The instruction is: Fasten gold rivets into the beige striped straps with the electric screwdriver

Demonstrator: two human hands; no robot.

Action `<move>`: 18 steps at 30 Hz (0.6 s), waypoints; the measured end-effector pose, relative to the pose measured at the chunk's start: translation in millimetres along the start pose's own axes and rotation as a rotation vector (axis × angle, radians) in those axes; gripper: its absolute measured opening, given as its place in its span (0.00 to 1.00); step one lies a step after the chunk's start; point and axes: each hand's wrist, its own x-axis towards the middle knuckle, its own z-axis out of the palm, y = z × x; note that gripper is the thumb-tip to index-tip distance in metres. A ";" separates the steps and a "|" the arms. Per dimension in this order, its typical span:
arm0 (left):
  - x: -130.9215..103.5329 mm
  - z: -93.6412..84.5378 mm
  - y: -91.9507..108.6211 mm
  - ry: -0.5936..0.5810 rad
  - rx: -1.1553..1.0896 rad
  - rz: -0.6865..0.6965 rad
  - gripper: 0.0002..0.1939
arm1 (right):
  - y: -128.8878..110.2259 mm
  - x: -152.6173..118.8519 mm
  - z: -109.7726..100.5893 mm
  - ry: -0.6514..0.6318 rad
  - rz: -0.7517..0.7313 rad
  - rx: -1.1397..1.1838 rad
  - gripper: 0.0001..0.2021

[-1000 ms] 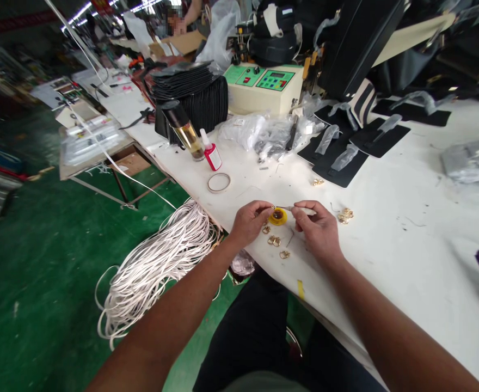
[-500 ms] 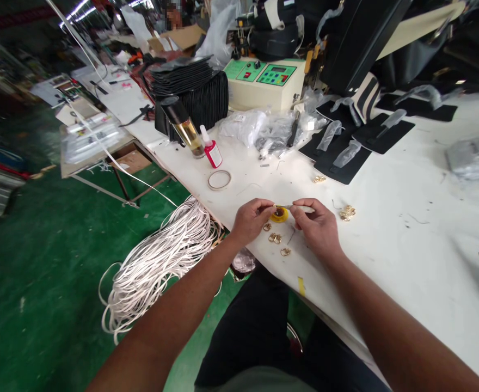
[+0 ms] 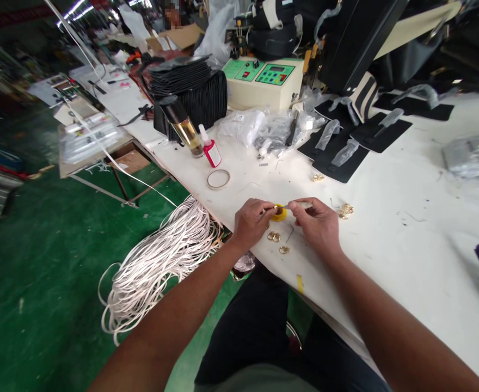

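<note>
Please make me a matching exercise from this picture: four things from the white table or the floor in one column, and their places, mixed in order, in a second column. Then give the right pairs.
Things
1. yellow cap
2. red glue bottle
3. white cord bundle
4. control box

Places
A. on the green floor, left of the table edge
B. at the far side of the table, behind the plastic bags
C. between the left hand and the right hand
D. standing next to the tall bottle of amber liquid

Pairs: 1-C, 2-D, 3-A, 4-B
</note>
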 end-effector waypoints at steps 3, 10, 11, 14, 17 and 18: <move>-0.7 0.3 0.8 0.001 0.040 0.005 0.09 | 1.4 0.3 -0.7 -0.008 -0.004 0.024 0.23; -3.4 -0.7 4.8 0.036 0.115 0.082 0.09 | 7.4 -4.5 -4.7 -0.160 -0.053 0.158 0.23; -4.7 -1.4 7.5 0.030 0.130 0.102 0.09 | 7.0 -5.6 -6.6 -0.141 -0.044 0.138 0.23; -11.9 -4.2 17.4 0.032 0.163 0.151 0.08 | 5.0 -8.1 -13.8 -0.053 -0.049 0.100 0.22; -23.6 -10.0 25.4 0.054 0.205 0.103 0.06 | 4.7 -7.8 -22.1 0.017 -0.074 0.144 0.22; -27.8 -12.6 26.9 0.049 0.227 0.064 0.06 | 5.2 -6.7 -24.8 0.030 -0.071 0.167 0.21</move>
